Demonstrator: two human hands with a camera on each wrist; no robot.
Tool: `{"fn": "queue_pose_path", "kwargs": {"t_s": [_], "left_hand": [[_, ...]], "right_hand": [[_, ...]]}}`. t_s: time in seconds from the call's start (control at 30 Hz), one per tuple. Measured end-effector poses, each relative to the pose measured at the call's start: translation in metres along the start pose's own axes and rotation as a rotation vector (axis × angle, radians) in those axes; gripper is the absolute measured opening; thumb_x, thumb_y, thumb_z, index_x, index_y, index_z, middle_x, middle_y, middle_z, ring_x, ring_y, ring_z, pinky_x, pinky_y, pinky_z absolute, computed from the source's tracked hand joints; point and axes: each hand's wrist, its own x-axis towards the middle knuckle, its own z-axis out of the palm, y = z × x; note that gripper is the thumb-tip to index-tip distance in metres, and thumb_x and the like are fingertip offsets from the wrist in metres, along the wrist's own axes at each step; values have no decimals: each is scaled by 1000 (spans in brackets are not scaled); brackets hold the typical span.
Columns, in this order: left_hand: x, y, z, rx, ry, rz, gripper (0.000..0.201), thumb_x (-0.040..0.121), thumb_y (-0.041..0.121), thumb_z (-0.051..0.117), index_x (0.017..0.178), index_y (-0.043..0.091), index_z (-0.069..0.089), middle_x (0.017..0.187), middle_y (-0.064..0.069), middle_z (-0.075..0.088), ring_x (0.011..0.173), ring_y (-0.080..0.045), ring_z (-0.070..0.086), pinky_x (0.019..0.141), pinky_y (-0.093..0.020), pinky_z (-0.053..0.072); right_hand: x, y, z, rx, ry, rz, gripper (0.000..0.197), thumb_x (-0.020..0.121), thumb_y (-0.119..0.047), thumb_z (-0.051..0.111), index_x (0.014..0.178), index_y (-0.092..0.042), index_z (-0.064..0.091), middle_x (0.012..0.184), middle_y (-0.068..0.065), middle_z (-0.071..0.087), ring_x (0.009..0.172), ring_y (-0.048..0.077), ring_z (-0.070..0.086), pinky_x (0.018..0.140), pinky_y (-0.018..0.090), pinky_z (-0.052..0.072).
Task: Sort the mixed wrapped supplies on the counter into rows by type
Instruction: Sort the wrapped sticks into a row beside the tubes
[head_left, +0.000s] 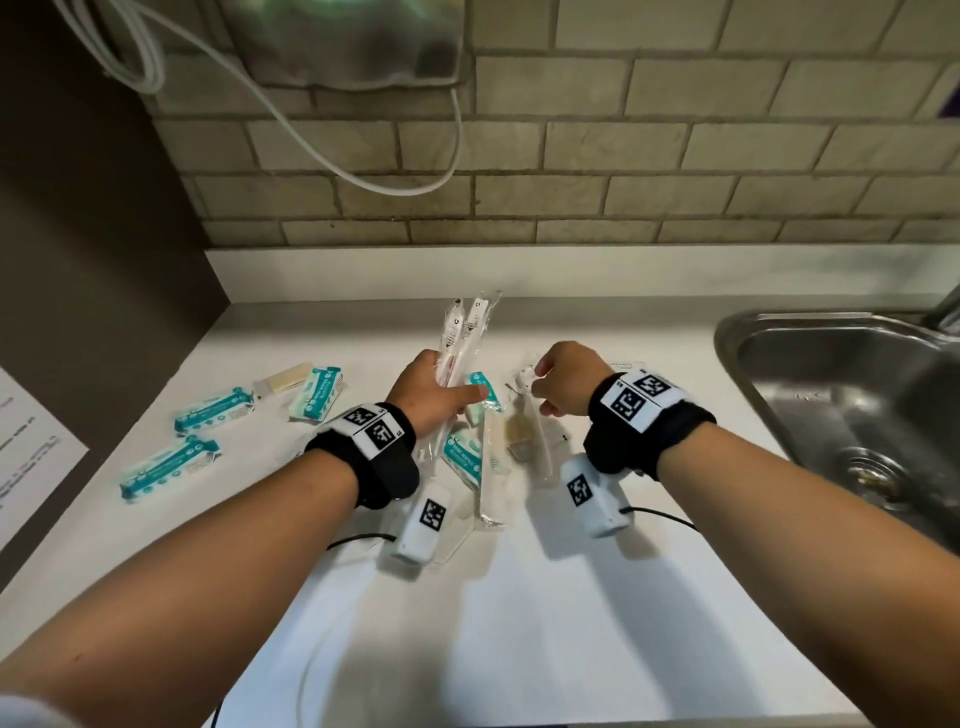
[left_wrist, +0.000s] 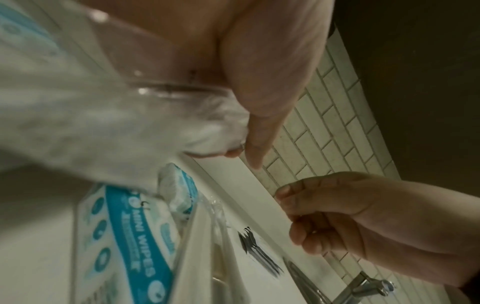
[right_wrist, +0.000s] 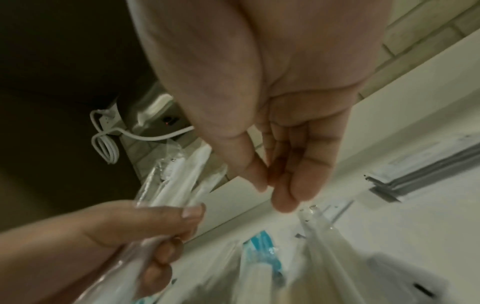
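Three teal wipe packets (head_left: 215, 410) lie sorted at the table's (head_left: 571, 597) left as the sort reaches its midpoint. The left hand (head_left: 423, 392) grips a bundle of clear-wrapped toothbrushes (head_left: 462, 332) raised above the mixed pile (head_left: 488, 457); the right hand (head_left: 563, 376), fingers (right_wrist: 293, 193) curled and empty just above another clear sleeve (head_left: 532, 410), seemingly closes on it. Next, likely, it pinches that slippery, glinting wrapper and adds it to the bundle.

Teal wipe packs (head_left: 215, 410) on the counter: six visible. Clear-wrapped toothbrushes (head_left: 464, 327) held upright: two. Further clear-wrapped items (head_left: 530, 415) lie overlapped in the centre pile; their number cannot be told.
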Motion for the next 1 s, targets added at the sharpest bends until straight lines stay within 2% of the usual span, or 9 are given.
{"fn": "queue_pose_path", "kwargs": {"t_s": [0.03,0.13,0.3,0.37,0.47,0.6,0.7,0.87,1.0], "left_hand": [[0,2,2,18,-2,15,47,75,18,80,113,9,54,100,-16,68,81,-33,71,72,-50,60],[0,8,6,93,-6,59,41,78,22,79,109,7,57,88,-12,68,66,-22,63,64,-35,58],[0,10,7,165,-32,96,41,77,24,80,106,7,58,87,-12,70,67,-21,64,68,-34,55],[0,9,5,179,-34,94,40,78,25,79,106,7,57,90,-15,71,68,-23,65,71,-36,57],[-1,6,2,165,-25,80,36,80,25,77,105,7,58,92,-16,71,69,-25,66,75,-41,60],[-1,10,4,108,18,78,45,75,43,77,104,13,60,86,-13,73,72,-29,71,76,-48,60],[1,15,6,61,13,90,54,69,46,77,110,14,60,89,-11,72,67,-25,67,74,-46,60],[1,8,-3,78,31,58,32,77,19,76,102,12,58,78,-5,65,59,-19,57,64,-35,53],[1,-2,-22,88,53,65,31,81,18,74,106,11,57,84,-4,65,62,-16,59,60,-28,47]], "right_hand": [[-2,-2,0,-27,10,-11,5,85,-6,62,85,-11,62,75,6,64,62,18,63,47,15,52],[-4,5,14,-307,-31,22,33,80,-18,71,108,-3,64,103,11,66,96,31,66,72,29,52],[-7,16,41,-803,-252,52,21,69,-23,79,75,-16,60,77,-2,58,92,28,69,84,38,58],[-9,13,37,-715,-203,65,18,67,-20,76,80,-16,64,72,-1,55,87,28,68,79,35,58],[-12,3,19,-405,-73,52,12,78,-13,66,83,-3,63,75,9,62,78,27,61,57,22,49],[-27,-15,4,47,65,-122,25,84,-16,68,105,-12,54,91,8,67,69,19,62,64,27,49],[-36,-22,7,57,14,-230,30,87,-19,66,114,-10,53,92,6,67,63,11,59,58,23,44],[-47,-14,11,-71,-142,-229,56,81,-35,74,131,-20,53,124,3,60,96,14,56,76,22,42],[-51,-2,16,-308,-248,-119,121,57,-61,82,152,-21,19,152,5,34,135,25,39,109,40,37]]}}
